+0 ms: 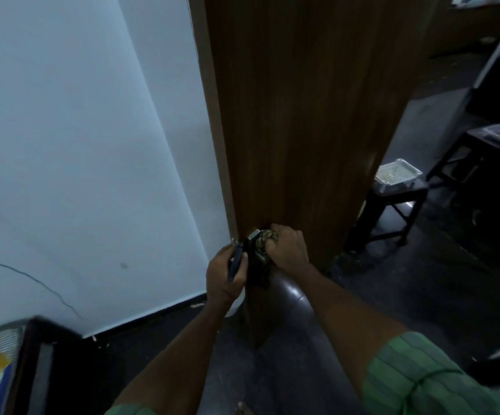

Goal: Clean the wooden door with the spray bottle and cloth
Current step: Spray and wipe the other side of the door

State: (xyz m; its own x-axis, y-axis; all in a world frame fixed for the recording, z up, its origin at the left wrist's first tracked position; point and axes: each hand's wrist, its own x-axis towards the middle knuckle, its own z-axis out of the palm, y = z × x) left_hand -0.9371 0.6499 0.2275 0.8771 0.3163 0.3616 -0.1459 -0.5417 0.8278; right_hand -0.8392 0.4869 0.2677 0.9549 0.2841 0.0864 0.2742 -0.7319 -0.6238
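From the head view, the wooden door (302,115) fills the centre of the frame. At lower centre our right hand (287,248) curls its fingers round a bunched cloth (268,239) against the door's lock, while our left hand (224,277) grips a dark handle (236,262) at the door's edge.

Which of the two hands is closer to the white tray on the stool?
Right. The right hand presses a cloth on the door face, on the tray's side; the left hand grips the door edge, farther away.
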